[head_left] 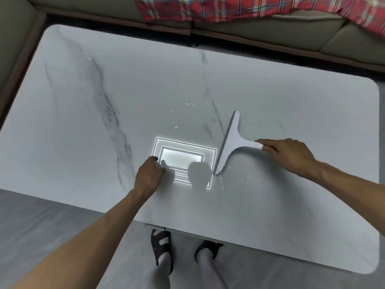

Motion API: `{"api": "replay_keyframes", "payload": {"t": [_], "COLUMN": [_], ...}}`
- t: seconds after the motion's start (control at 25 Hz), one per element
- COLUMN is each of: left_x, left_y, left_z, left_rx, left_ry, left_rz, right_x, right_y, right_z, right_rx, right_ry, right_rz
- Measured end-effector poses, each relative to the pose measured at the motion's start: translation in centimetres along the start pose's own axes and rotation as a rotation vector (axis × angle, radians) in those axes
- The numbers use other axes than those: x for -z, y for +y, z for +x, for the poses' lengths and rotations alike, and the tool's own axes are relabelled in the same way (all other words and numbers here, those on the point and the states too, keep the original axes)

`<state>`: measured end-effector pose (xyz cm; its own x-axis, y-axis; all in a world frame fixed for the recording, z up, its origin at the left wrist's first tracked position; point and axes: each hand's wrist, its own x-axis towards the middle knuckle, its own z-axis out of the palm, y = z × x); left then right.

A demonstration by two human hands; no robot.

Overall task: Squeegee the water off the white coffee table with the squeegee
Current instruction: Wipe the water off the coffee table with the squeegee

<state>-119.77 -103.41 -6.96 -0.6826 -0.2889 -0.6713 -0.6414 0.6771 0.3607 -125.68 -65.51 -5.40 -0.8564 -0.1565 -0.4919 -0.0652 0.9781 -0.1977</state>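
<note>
- Squeegee (230,142): white, T-shaped and thin. Prob. light plastic w/ a softer blade edge. Looks stiff enough to push water, but likely to skate on the wet, glossy top unless pressed down.
- Best hold, imo: the short handle stem, fingers further up toward the blade for even pressure. A grip at the very tip gives little leverage.
- R hand (289,155) pinches the handle's tip, fingers curled round it, reaching in from the right-edge side.
- The blade is on the white coffee table (83,122), right of centre and nearer the near edge. It runs roughly far-to-near at a slight slant, handle pointing to the right edge. Can't tell if the full blade touches the top.
- L hand (149,174) is loosely fisted & holds nothing, resting on the top left of the blade. It's apart from the squeegee, w/ a bright light reflection (183,161) between them.
- Water droplets (239,181) are scattered just beside the blade's near end on the handle side. A few more specks lie toward the far edge.
</note>
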Motion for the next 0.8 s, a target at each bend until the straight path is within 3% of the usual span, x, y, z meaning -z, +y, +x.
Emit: {"api": "replay_keyframes", "payload": {"t": [0.2,0.36,0.6,0.8], "left_x": [1.6,2.4,1.9,2.4], "left_y": [3.1,3.2,0.5,0.2], "left_z": [5.2,11.5,16.1,16.6], "left_rx": [-0.057,-0.026,-0.039,-0.071], "left_ry": [0.112,0.196,0.09,0.023], "left_rz": [0.018,0.255,0.459,0.495], "right_x": [3.2,4.7,6.9,5.1], "right_y": [-3.7,-10.7,-22.9,-26.0], "right_z": [4.1,13.1,28.5,31.4], "right_rx": [-0.107,-0.104,-0.05,-0.005], "right_ry": [0.076,0.101,0.129,0.088], "right_rz": [0.406,0.607,0.568,0.466]}}
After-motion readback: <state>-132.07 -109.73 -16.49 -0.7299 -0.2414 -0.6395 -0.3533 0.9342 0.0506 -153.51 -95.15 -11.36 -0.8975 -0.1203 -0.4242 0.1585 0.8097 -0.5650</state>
